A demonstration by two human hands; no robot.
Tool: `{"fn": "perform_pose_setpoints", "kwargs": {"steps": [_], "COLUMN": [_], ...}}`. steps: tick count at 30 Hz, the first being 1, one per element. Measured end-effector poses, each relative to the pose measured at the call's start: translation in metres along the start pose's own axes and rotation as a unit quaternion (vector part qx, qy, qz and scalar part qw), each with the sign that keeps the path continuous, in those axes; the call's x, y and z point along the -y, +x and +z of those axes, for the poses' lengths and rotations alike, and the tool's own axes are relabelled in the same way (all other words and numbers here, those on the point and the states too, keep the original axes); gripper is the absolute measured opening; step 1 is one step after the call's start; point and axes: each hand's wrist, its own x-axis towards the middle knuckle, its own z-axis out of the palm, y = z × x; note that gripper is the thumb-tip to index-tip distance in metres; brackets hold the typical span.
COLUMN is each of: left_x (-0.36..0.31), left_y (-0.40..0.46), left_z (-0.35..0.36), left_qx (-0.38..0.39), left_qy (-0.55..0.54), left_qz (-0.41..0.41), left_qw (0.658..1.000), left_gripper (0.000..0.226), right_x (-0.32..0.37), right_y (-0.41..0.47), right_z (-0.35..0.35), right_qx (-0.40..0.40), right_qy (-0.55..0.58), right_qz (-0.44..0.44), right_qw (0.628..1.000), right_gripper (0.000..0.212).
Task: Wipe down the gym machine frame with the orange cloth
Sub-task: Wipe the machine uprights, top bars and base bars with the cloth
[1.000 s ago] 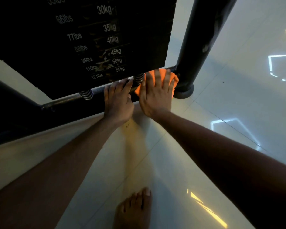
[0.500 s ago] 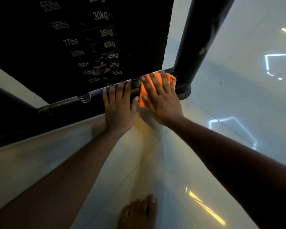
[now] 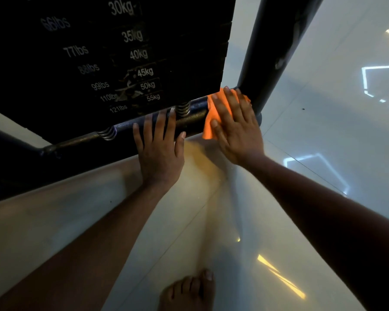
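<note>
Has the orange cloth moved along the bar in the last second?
Yes. The orange cloth under the right hand slid right, away from the spring and up against the upright post.

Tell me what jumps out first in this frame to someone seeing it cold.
The orange cloth, the one bright patch, is pressed flat under the right hand onto the low bar, where the bar meets the upright post. The left hand lies open on the same bar beside it. Above both looms the dark weight stack with white kg and lbs labels, and a bare foot shows on the glossy floor below.
</note>
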Motion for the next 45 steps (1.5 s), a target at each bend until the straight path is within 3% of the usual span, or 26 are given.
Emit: {"fn": "perform_pose_setpoints", "kwargs": {"steps": [2, 7, 11, 15, 20, 26, 34, 40, 45], "left_x": [0.000, 0.000, -0.002, -0.003, -0.006, -0.032, -0.062, -0.047, -0.021], "left_y": [0.001, 0.001, -0.001, -0.007, -0.018, -0.002, 0.116, 0.223, 0.291], "left_z": [-0.001, -0.004, -0.009, -0.031, -0.122, -0.346, -0.735, -1.010, -1.211], "left_qx": [-0.003, -0.004, 0.010, 0.073, 0.175, 0.213, 0.185, 0.106, -0.011], "left_qy": [-0.003, -0.001, -0.016, -0.056, -0.152, -0.178, -0.187, -0.130, -0.075], "left_qz": [0.003, 0.003, 0.005, 0.006, 0.036, 0.038, 0.101, 0.123, 0.137], "left_qw": [1.000, 1.000, 1.000, 0.996, 0.972, 0.960, 0.959, 0.978, 0.988], "left_gripper": [0.062, 0.062, 0.062, 0.060, 0.050, 0.046, 0.052, 0.054, 0.054], "right_x": [0.033, 0.012, 0.019, 0.033, 0.076, 0.150, 0.274, 0.378, 0.466], "right_y": [-0.002, 0.005, 0.000, -0.011, -0.053, -0.075, -0.003, 0.081, 0.153], "right_z": [0.006, -0.004, -0.009, -0.039, -0.122, -0.323, -0.697, -0.949, -1.117], "right_qx": [-0.004, 0.037, 0.027, 0.071, 0.089, 0.118, 0.065, -0.003, -0.095], "right_qy": [0.033, -0.036, 0.008, 0.064, 0.124, 0.129, 0.131, 0.120, 0.111], "right_qz": [0.034, -0.082, 0.004, 0.044, 0.092, 0.091, 0.010, -0.064, -0.127], "right_qw": [0.999, 0.995, 1.000, 0.994, 0.984, 0.981, 0.989, 0.991, 0.981], "right_gripper": [0.064, 0.068, 0.067, 0.065, 0.052, 0.052, 0.047, 0.045, 0.039]}}
